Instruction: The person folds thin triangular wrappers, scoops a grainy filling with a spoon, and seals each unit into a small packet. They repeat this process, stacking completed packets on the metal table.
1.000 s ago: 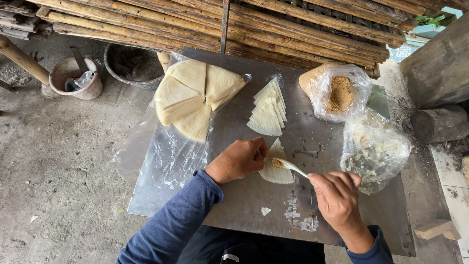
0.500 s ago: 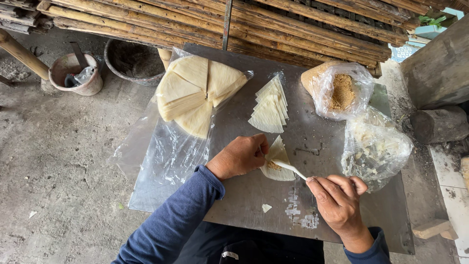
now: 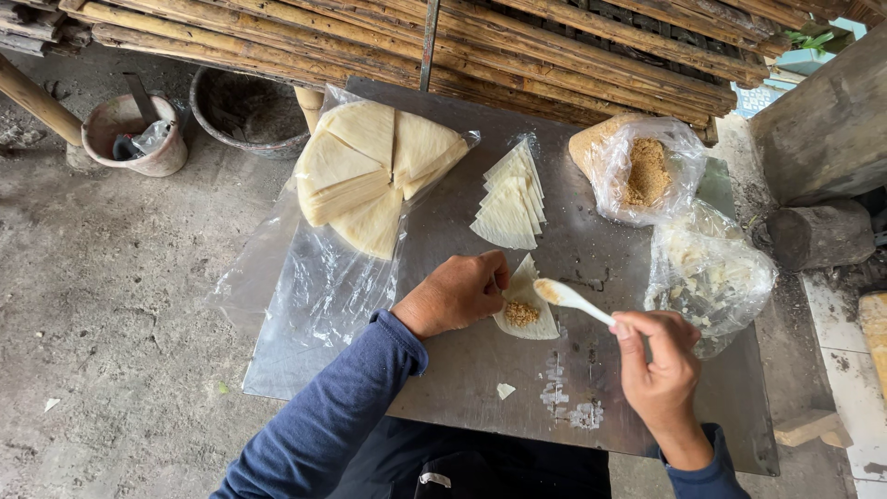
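Left hand (image 3: 457, 294): fingers pinched the wrapper (image 3: 527, 310), a pale wedge lying flat mid-table (image 3: 480, 370) with brown filling (image 3: 521, 314) on it. Right hand (image 3: 658, 356): closed around white spoon (image 3: 568, 298), bowl just above the wrapper. Wrapper stack (image 3: 508, 199) beyond.

On the counter (image 3: 462, 370), wrapper stack (image 3: 379, 171) far left, small wedges (image 3: 510, 203) beside it, two bags (image 3: 647, 176) right, filled wrapper (image 3: 525, 310) near.
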